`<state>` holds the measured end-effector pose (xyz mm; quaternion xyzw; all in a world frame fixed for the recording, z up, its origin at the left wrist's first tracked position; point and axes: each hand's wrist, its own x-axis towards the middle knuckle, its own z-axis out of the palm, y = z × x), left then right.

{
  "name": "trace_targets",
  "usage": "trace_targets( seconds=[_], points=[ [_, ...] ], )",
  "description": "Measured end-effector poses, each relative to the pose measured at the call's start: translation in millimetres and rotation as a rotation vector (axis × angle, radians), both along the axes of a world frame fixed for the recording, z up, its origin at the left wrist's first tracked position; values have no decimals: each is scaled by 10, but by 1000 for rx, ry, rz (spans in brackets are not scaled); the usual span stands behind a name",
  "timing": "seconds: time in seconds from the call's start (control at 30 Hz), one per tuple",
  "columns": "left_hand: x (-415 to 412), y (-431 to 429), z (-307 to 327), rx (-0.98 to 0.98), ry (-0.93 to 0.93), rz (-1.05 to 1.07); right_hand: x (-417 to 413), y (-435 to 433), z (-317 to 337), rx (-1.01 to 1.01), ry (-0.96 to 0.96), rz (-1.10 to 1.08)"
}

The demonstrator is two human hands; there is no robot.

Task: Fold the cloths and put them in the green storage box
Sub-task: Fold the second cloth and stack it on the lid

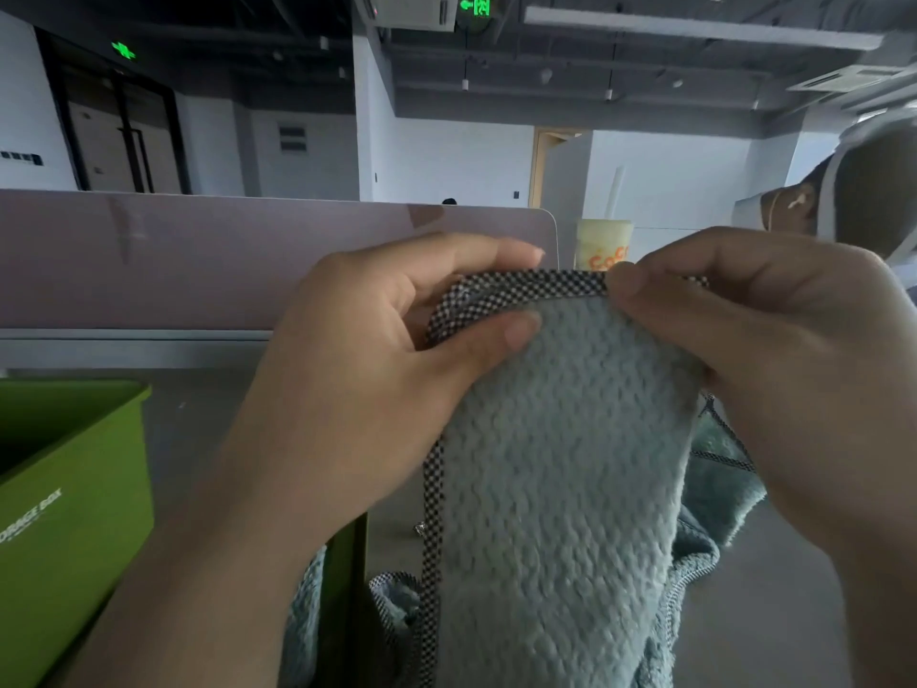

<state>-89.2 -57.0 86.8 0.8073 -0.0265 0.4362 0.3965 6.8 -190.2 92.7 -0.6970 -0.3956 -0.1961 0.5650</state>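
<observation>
A pale blue-grey textured cloth [556, 464] with a black-and-white checked border hangs in front of me, held up by its top edge. My left hand [377, 369] pinches the top left corner between thumb and fingers. My right hand [774, 369] pinches the top edge further right. More blue-grey cloths [714, 494] lie bunched on the desk below and behind the held one. The green storage box [74, 494] stands at the lower left with its top open; its inside is dark.
A pinkish desk partition [198, 260] runs across behind the hands. A yellow drink cup [603, 243] with a straw stands past the partition's right end. Another person sits at the far right. A second green edge [347, 578] shows beside my left forearm.
</observation>
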Motion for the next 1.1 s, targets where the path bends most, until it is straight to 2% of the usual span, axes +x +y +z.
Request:
trace_targets(
  seconds=[0.03, 0.07, 0.13, 0.2, 0.57, 0.63, 0.8, 0.87, 0.9, 0.97, 1.03, 1.1],
  points=[
    [0, -13, 2, 0, -4, 7, -8, -44, 98, 12, -26, 92],
    [2, -16, 3, -2, -10, 21, -41, -78, 32, 89, 71, 200],
    [6, -14, -2, 5, -19, 56, 90, -91, 55, 82, 39, 138],
    [12, -18, 3, 5, -39, 85, 113, -102, -9, 73, 1, 217],
    [0, -3, -4, 51, -100, 170, 217, -110, -25, 126, 82, 167],
    [-8, 4, 7, 11, -102, 154, 244, -121, -22, 120, 93, 159],
    [45, 29, -9, -222, -105, 90, 306, -75, -58, 182, 153, 187],
    [83, 52, -26, -420, -105, 1, 301, -21, -64, 289, 388, 388],
    [105, 75, -38, -528, -89, -40, 300, -4, -69, 279, 528, 541],
    [144, 109, -51, -715, -28, -83, 312, 9, -96, 36, 702, 788],
    [192, 133, -42, -860, 38, -117, 353, 15, -147, -177, 772, 894],
    [226, 157, -33, -971, 120, -140, 379, 38, -166, -169, 834, 881]
  ],
)
